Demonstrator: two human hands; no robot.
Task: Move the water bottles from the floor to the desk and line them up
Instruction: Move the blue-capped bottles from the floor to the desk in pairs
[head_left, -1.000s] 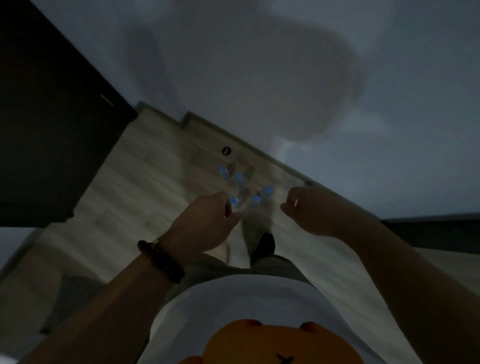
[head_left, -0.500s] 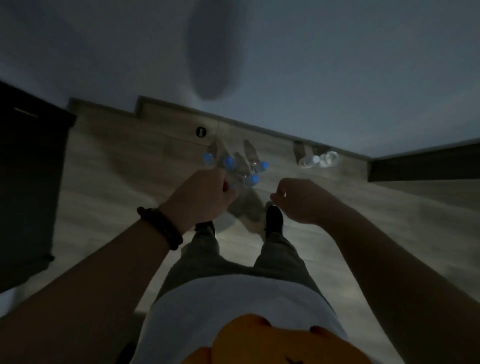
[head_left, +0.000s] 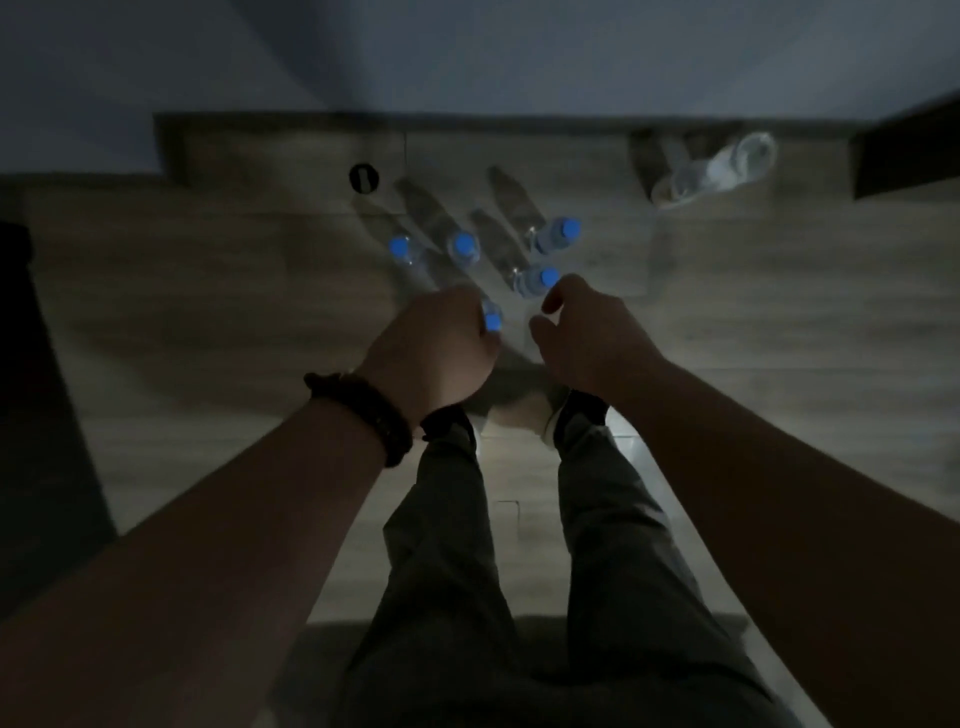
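Nearest blue cap (head_left: 491, 318) sits at the left hand (head_left: 431, 353)
Five clear plastic water bottles (head_left: 464, 250) stand upright on the floor, nearer than the round black floor socket (head_left: 363, 178); left grip unclear; right hand (head_left: 587, 332) loose, empty, beside the next.

**Entry: dim indoor room, a home or an office, not told apart**

- Flooring: pale wood-look plank floor (head_left: 208, 312), laid in long boards.
- Walls: plain, pale painted wall (head_left: 467, 52), met at its foot by a dark skirting board (head_left: 291, 122).
- Fitting: small round dark disc (head_left: 363, 178) set in the boards near the wall.
- Furniture: dark cabinet side (head_left: 31, 415) at the left edge; dark unit (head_left: 909, 150) at the far right.
- Loose stock: blue-capped water bottles (head_left: 464, 248) stood on the boards; clear containers (head_left: 717, 166) beside the skirting.
- Lighting: low, with long shadows.
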